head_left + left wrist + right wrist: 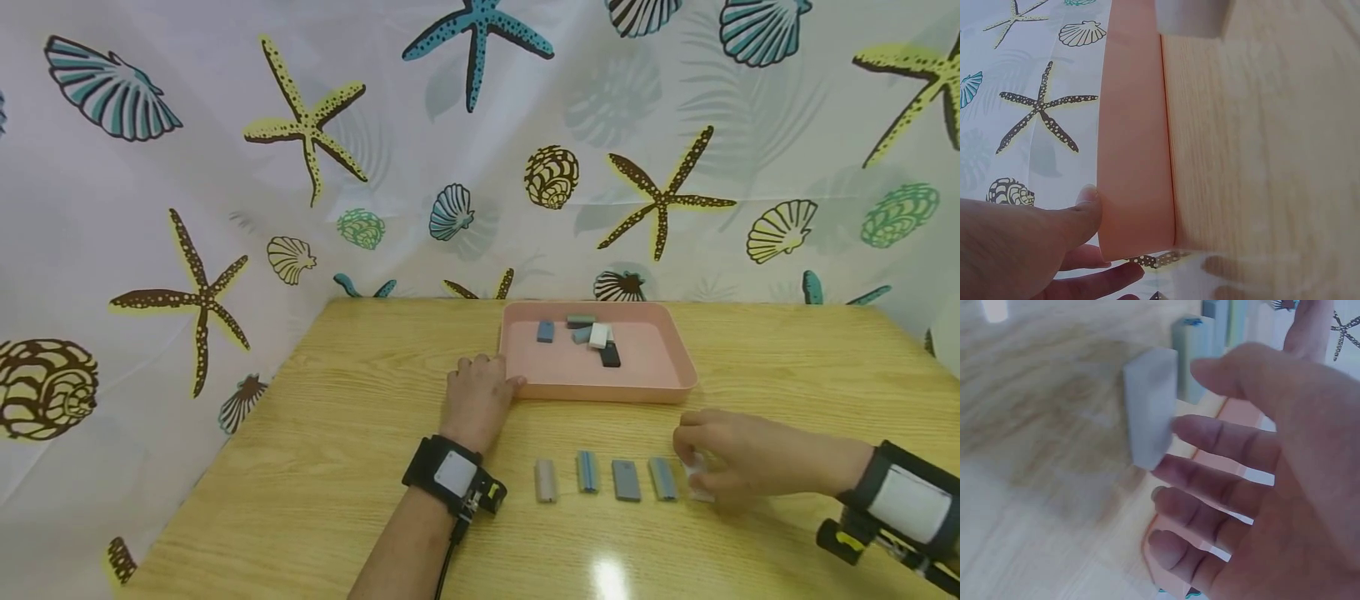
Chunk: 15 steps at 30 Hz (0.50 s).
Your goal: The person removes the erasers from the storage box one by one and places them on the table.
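Observation:
In the head view my left hand (480, 396) is at the near left corner of a pink tray (600, 392). Its thumb rests on the tray's edge and its fingers lie loosely extended beside the corner. My right hand (738, 454) reaches down over a white oblong block (701, 483), the rightmost in a row. The right wrist view shows this white block (1150, 406) on the table, fingertips right at its edge, the thumb apart from it. Left of it in the row lie a blue-grey block (663, 478), a grey block (626, 480), a blue striped block (588, 472) and a beige block (546, 481).
Inside the tray are a blue block (545, 332), a white block (598, 335), a black block (611, 356) and a dark greenish block (581, 321). A wooden table (337, 417) carries everything. Behind it hangs a cloth (420, 150) printed with shells and starfish.

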Motion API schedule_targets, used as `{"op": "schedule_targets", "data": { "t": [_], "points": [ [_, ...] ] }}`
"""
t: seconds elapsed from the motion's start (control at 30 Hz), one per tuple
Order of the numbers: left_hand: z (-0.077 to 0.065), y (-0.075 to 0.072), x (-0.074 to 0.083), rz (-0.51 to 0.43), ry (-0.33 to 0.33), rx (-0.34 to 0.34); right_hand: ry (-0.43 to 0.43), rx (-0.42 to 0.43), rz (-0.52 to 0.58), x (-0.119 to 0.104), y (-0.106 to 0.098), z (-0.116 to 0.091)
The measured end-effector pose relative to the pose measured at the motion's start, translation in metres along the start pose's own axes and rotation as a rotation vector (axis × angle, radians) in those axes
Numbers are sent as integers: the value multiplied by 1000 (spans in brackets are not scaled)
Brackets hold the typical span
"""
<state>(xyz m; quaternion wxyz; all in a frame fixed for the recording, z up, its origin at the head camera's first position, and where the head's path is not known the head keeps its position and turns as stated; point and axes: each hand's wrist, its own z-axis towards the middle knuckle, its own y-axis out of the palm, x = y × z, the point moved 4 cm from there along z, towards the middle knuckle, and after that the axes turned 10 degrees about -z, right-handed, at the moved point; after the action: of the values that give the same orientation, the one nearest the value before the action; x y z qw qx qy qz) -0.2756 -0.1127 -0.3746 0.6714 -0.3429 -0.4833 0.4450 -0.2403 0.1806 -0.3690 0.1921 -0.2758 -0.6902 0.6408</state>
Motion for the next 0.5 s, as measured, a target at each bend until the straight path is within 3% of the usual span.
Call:
{"op": "schedule_targets", "data": {
  "t": [0.1, 0.23, 0.33, 0.5],
  "points": [
    [0, 1, -1, 1, -5, -5, -70, 118, -63, -1, -7, 6],
    [0, 0, -1, 2, -8, -3, -75, 299, -140, -2, -23, 16],
    [0, 0, -1, 1, -12, -4, -39, 380, -173, 1, -34, 26],
    [0, -1, -1, 12, -9, 0, 41, 427, -196, 10, -44, 43]
  ]
}}
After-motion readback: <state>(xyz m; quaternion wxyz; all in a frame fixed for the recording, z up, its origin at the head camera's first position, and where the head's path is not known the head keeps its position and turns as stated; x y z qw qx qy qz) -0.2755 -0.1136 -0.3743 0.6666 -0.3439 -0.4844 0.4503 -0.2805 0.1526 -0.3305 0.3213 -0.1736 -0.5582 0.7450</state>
